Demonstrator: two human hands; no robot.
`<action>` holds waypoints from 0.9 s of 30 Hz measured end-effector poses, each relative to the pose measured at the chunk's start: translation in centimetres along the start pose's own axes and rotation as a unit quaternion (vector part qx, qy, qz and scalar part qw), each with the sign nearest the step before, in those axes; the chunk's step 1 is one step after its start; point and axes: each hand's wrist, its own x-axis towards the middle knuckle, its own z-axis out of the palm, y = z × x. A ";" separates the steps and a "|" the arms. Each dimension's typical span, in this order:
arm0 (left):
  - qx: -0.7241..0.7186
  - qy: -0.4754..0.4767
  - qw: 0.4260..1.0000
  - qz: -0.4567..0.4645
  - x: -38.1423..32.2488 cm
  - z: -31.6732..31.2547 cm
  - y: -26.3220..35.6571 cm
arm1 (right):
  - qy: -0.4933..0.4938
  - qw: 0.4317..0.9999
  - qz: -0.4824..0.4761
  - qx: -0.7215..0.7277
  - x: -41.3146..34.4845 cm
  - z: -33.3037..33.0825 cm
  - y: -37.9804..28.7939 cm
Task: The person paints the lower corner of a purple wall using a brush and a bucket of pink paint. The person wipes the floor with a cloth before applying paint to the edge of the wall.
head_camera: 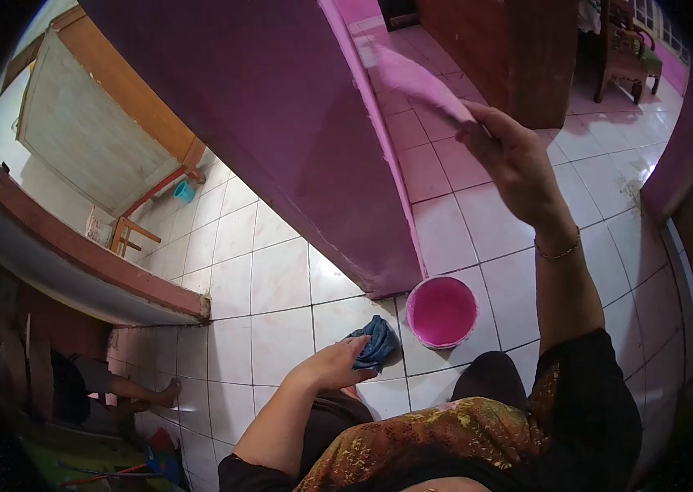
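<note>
My right hand is raised and grips the handle of a paintbrush. The brush's pink-coated head is blurred and points up and left, next to the bright pink narrow edge of a purple wall; whether it touches cannot be told. At the foot of that wall stands a round bucket with bright pink paint inside. My left hand hovers low with its fingers apart and nothing in them. Partly behind its fingers, a crumpled blue cloth lies on the tiled floor.
Another person's bare leg shows at lower left. Through the opening on the left are a wooden cabinet, a small turquoise bucket and a wooden stool. Brown furniture and a wooden chair stand at upper right.
</note>
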 end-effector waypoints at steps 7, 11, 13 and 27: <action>0.020 -0.001 1.000 -0.016 0.2 0.2 -0.2 | 0.035 0.941 -0.276 -0.195 3.1 3.0 4.9; 0.019 -0.013 1.000 -0.020 0.0 -0.2 0.0 | 0.011 0.938 -0.246 -0.243 4.3 3.1 7.9; 0.010 -0.008 1.000 -0.013 0.0 0.0 -0.3 | 0.003 0.962 -0.190 -0.196 3.9 3.3 8.3; 0.024 -0.013 0.999 -0.017 0.7 0.5 -1.4 | -0.004 0.994 -0.107 -0.037 4.6 1.5 6.7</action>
